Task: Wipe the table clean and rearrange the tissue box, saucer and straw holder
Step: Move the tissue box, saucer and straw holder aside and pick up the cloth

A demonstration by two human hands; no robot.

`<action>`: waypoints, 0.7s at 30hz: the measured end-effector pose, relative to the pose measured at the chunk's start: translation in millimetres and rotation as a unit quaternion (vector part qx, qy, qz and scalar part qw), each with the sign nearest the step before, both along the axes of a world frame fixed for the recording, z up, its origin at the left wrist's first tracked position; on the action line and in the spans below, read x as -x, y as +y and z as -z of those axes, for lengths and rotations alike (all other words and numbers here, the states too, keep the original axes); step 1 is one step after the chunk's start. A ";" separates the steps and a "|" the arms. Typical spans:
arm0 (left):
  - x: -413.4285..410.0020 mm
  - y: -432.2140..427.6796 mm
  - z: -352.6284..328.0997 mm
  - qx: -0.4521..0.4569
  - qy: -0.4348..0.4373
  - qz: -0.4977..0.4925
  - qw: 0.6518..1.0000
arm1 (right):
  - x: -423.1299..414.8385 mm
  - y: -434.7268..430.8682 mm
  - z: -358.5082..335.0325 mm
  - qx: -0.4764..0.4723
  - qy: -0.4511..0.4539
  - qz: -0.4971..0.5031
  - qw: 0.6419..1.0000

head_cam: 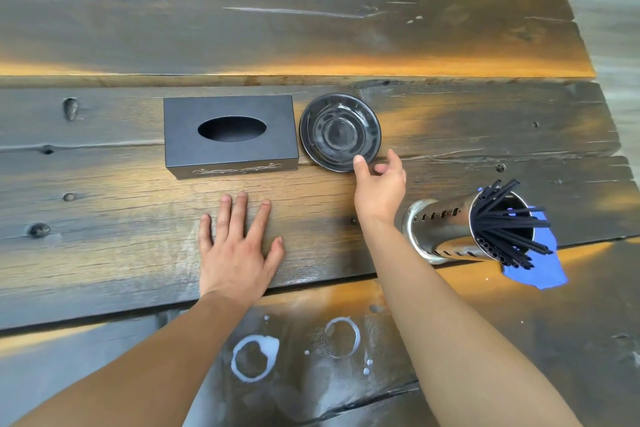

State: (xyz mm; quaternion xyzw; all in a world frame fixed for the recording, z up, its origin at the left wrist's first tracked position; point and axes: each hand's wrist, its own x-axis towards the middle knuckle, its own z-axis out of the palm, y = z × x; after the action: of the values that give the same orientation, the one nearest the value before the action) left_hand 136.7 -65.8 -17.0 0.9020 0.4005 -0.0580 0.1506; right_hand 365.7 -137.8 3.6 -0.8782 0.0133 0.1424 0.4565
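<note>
Though possibly lettered, tissue box [231, 135] trim illegible.

Blue cloth [547, 267] mostly behind straw holder [467, 229] (shape unclear)

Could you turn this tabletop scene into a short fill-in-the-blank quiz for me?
1. The saucer sits directly to the ____ of the tissue box in the picture.
2. The straw holder is filled with straws coloured ____.
3. The left hand lies ____ on the table, palm down.
4. The right hand touches the rim of the ____.

Missing words: right; black; flat; saucer
</note>
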 end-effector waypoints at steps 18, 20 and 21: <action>1.2 -3.7 -3.4 -0.004 -0.018 -0.010 1.000 | 68.2 -141.6 -18.2 -0.069 -0.029 0.224 0.972; 1.0 -4.0 -4.1 -0.003 -0.018 -0.010 1.000 | 58.3 -144.5 -20.8 -0.081 -0.058 0.175 0.979; 0.9 -4.3 -4.3 -0.003 -0.018 -0.010 1.000 | 53.4 -146.6 -20.7 -0.089 -0.069 0.158 0.981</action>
State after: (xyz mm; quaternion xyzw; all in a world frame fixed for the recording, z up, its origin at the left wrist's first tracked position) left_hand 135.9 -70.1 -12.6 0.8993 0.4068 -0.0389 0.1554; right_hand 312.3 -284.5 24.3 -0.8286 0.1071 0.0080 0.5495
